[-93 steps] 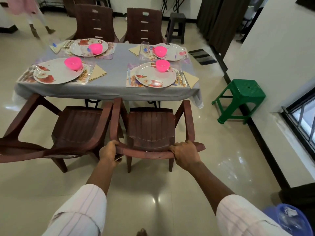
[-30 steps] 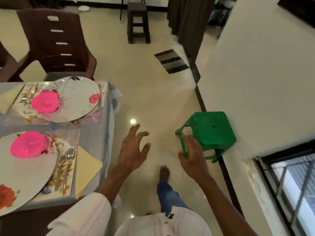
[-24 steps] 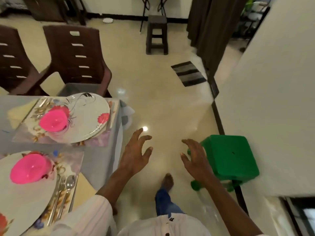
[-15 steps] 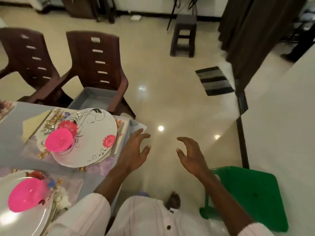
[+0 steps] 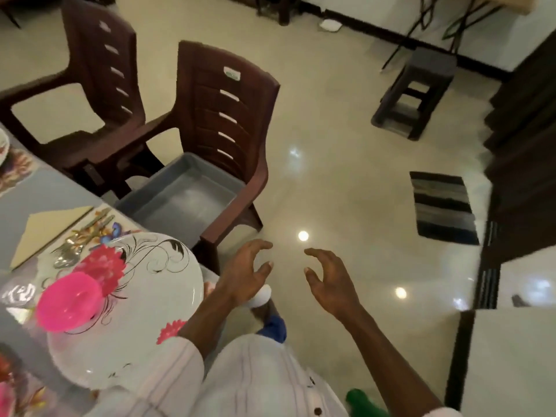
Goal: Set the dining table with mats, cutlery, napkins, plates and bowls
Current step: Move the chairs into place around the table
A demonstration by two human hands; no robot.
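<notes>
The left hand (image 5: 244,275) and right hand (image 5: 331,285) hover over the floor (image 5: 346,164), fingers spread, loosely curved and holding nothing. Just left of the left hand, a floral plate (image 5: 135,326) on the tabletop (image 5: 45,194) carries a pink bowl (image 5: 69,300). Cutlery (image 5: 79,240) and a folded yellow napkin (image 5: 42,233) lie beyond it.

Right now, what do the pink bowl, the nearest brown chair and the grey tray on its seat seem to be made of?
Pink bowl: probably plastic, glossy; bright even colour, slightly see-through rim.
Brown chair: likely moulded plastic, smooth sheen; one-piece back with cut slots.
Grey tray: perhaps plastic, duller finish; rounded moulded walls, not certain.
</notes>
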